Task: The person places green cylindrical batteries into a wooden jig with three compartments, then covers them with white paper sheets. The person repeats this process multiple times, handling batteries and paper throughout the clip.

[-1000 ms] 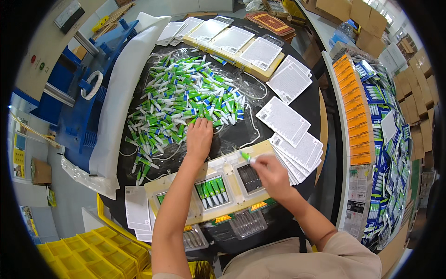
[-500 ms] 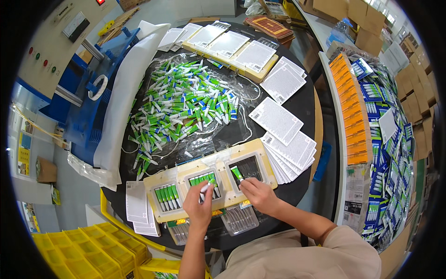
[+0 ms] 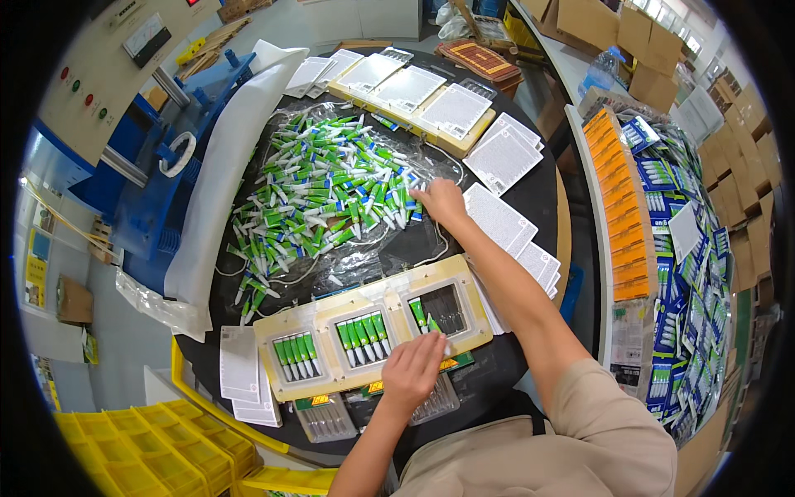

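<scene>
My left hand (image 3: 410,370) is over the front edge of a cream tray frame (image 3: 325,316), its fingers together on a small green-and-white glue tube (image 3: 431,323) at the right compartment. Another tube (image 3: 417,313) lies in that compartment, beside clear ridged plastic. The middle and left compartments hold rows of tubes, white tips toward me. My right hand (image 3: 442,201) is stretched out to the right edge of a big heap of glue tubes (image 3: 331,178), fingertips pinched at one there; the pinched tube is mostly hidden.
Printed white cards (image 3: 497,217) lie right of the heap, more cards (image 3: 240,364) at the left. A second cream tray (image 3: 468,142) with cards stands at the back. Clear blister trays (image 3: 325,419) lie at the front edge. Blue packs (image 3: 671,306) fill a bin at the right; yellow crates (image 3: 149,447) stand lower left.
My right hand has left the tray and reached up to the heap. My left hand has moved right from the middle compartment to the right one, where a tube lies at its fingers.
</scene>
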Motion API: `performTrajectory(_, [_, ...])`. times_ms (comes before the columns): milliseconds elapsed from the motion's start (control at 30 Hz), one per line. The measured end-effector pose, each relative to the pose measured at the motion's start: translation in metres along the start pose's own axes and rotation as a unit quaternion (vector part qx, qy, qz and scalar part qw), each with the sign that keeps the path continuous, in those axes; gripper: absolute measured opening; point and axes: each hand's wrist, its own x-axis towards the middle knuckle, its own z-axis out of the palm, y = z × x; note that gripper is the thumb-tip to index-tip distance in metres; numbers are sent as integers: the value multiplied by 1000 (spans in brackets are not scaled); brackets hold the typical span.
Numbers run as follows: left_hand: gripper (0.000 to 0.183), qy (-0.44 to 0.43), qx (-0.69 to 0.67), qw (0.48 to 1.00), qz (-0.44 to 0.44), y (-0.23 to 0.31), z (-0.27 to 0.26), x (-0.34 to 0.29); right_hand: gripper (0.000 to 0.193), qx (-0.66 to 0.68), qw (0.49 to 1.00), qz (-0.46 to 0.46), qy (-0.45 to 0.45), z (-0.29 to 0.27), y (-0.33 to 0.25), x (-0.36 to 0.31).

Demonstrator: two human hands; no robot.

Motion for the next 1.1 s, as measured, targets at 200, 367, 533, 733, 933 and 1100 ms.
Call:
performTrajectory(200, [25, -52, 52, 997, 37, -14, 31, 2, 25, 202, 970, 69, -119, 12, 7, 12])
performTrajectory(367, [28, -114, 82, 990, 31, -18, 38, -2, 12, 363, 929, -67, 14, -53, 10, -107])
performTrajectory(533, [46, -130, 28, 991, -16, -17, 34, -5, 25, 185, 956, -218, 70, -69, 15, -228])
performTrajectory(733, [48, -165, 8, 986, -9, -24, 26, -13, 28, 43, 942, -312, 117, -35, 6, -248])
performTrajectory(933, [49, -179, 7, 984, -25, -24, 23, -14, 25, 26, 964, -255, 66, -40, -1, -257])
performTrajectory(1100, [44, -146, 22, 989, -29, -34, 20, -2, 13, 76, 957, -241, 141, -46, -6, -158])
